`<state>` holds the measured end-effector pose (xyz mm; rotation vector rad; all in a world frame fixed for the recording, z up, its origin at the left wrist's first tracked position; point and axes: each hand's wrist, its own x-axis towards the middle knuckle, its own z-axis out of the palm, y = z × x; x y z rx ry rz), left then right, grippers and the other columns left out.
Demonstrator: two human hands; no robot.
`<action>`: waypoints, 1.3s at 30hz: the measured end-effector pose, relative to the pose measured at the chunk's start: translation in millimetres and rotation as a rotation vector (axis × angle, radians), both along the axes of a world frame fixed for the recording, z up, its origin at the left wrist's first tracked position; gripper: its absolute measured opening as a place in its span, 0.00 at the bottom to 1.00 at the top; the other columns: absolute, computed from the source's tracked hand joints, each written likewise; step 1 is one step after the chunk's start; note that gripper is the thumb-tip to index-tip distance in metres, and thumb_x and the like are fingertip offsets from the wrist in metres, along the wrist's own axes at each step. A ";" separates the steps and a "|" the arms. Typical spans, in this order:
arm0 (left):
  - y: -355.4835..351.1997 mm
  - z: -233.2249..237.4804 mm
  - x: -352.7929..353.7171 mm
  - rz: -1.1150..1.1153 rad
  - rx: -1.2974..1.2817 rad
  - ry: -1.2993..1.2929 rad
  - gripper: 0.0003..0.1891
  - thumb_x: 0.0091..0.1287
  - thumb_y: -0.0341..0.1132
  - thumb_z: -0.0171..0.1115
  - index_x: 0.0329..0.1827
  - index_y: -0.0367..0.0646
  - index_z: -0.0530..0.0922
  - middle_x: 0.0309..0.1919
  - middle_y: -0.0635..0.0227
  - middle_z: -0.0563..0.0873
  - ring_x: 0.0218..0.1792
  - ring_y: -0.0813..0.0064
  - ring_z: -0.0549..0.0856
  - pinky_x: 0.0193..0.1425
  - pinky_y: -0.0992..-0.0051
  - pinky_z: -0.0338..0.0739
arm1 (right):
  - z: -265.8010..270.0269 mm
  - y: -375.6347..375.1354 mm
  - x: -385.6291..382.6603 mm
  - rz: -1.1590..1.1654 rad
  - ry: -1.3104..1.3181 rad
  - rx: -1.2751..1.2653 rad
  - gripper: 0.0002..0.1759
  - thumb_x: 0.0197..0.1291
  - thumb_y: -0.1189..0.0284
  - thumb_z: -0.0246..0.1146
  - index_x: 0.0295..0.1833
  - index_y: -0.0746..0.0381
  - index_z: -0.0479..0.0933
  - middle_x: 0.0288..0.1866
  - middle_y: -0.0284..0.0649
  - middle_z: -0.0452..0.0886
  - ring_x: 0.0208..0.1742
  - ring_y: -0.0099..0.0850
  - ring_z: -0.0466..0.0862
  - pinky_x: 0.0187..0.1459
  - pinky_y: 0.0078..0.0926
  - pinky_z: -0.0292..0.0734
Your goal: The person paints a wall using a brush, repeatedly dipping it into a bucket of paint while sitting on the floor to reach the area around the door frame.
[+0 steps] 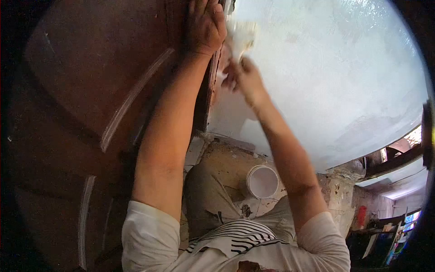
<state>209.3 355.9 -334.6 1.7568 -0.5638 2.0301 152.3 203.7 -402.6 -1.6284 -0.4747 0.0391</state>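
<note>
Up at the edge of the dark brown door (pixel 108 81), my left hand (pixel 207 28) rests with its fingers wrapped round the edge beside the wall. My right hand (pixel 244 80) holds a paintbrush (pixel 244 40) by its handle, bristles up against the wall close to the door frame. Motion blurs the brush and the fingers. The wall (pixel 312 81) is coated in white to pale blue paint, with a duller, pinkish strip near the frame (pixel 212 86). A white bucket (pixel 263 182) stands on the floor between my legs.
Worn, stained floor tiles (pixel 226 158) lie below the wall, with rough broken edging at its base. To the lower right are a red object (pixel 361 215) and dark shelving (pixel 385 229) with assorted items. My knees are bent on either side of the bucket.
</note>
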 end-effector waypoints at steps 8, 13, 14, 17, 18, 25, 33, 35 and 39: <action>4.2 -0.1 4.0 0.041 0.035 0.044 0.24 0.79 0.39 0.35 0.66 0.29 0.69 0.67 0.47 0.71 0.69 0.50 0.68 0.73 0.57 0.59 | -223.6 8.9 -16.7 -0.051 0.411 0.000 0.16 0.73 0.61 0.52 0.46 0.65 0.67 0.34 0.44 0.82 0.22 0.29 0.81 0.18 0.25 0.71; 2.5 -1.7 5.7 0.051 0.022 0.033 0.25 0.79 0.40 0.35 0.66 0.29 0.69 0.67 0.47 0.71 0.69 0.51 0.68 0.74 0.58 0.58 | -240.6 0.5 -8.5 -0.014 0.833 0.155 0.16 0.71 0.63 0.55 0.47 0.67 0.70 0.33 0.41 0.81 0.27 0.29 0.81 0.24 0.26 0.71; 2.4 -2.8 5.6 0.051 0.019 0.032 0.25 0.79 0.40 0.35 0.66 0.29 0.69 0.67 0.47 0.71 0.69 0.51 0.68 0.74 0.58 0.58 | -225.7 -0.5 -7.5 -0.015 0.832 0.152 0.16 0.71 0.63 0.55 0.47 0.67 0.70 0.33 0.41 0.81 0.27 0.29 0.81 0.24 0.26 0.71; 4.2 -2.8 8.5 0.081 0.021 0.029 0.25 0.79 0.40 0.36 0.66 0.29 0.69 0.68 0.47 0.70 0.70 0.51 0.67 0.74 0.58 0.58 | -123.5 2.4 -7.4 0.036 0.659 0.135 0.17 0.71 0.60 0.54 0.44 0.65 0.74 0.31 0.40 0.79 0.28 0.28 0.78 0.28 0.23 0.68; 3.9 -3.2 8.2 0.066 0.014 0.033 0.25 0.79 0.40 0.36 0.66 0.29 0.70 0.68 0.47 0.70 0.70 0.51 0.67 0.74 0.58 0.58 | -94.8 2.3 -7.1 0.018 0.604 0.071 0.17 0.71 0.59 0.53 0.42 0.64 0.75 0.30 0.39 0.78 0.28 0.28 0.76 0.29 0.22 0.67; 10.6 -0.5 24.9 0.394 0.098 -0.110 0.22 0.78 0.38 0.42 0.64 0.28 0.71 0.66 0.47 0.71 0.68 0.49 0.68 0.73 0.57 0.60 | 53.2 -12.7 -25.1 0.123 0.015 0.205 0.17 0.72 0.61 0.54 0.43 0.67 0.74 0.29 0.40 0.80 0.23 0.25 0.79 0.19 0.18 0.64; -2.9 -6.3 34.5 0.192 -0.003 0.038 0.23 0.77 0.38 0.44 0.68 0.32 0.67 0.69 0.52 0.69 0.69 0.51 0.67 0.73 0.56 0.58 | -98.6 -6.9 14.6 0.004 -0.004 0.095 0.21 0.74 0.55 0.51 0.45 0.64 0.70 0.31 0.40 0.80 0.24 0.26 0.81 0.22 0.20 0.70; -2.9 -4.1 46.5 0.313 -0.019 -0.037 0.24 0.76 0.40 0.45 0.68 0.34 0.66 0.68 0.52 0.68 0.69 0.52 0.67 0.73 0.56 0.58 | -161.7 -3.2 11.4 -0.047 0.129 0.044 0.22 0.73 0.52 0.51 0.46 0.64 0.69 0.31 0.40 0.80 0.24 0.27 0.82 0.23 0.22 0.73; -3.5 -0.2 57.5 0.316 -0.001 -0.087 0.24 0.76 0.42 0.45 0.67 0.33 0.68 0.67 0.52 0.70 0.68 0.52 0.68 0.72 0.56 0.59 | -280.8 2.2 -4.9 -0.051 0.434 0.113 0.23 0.72 0.52 0.53 0.49 0.65 0.70 0.32 0.42 0.81 0.28 0.28 0.83 0.26 0.26 0.75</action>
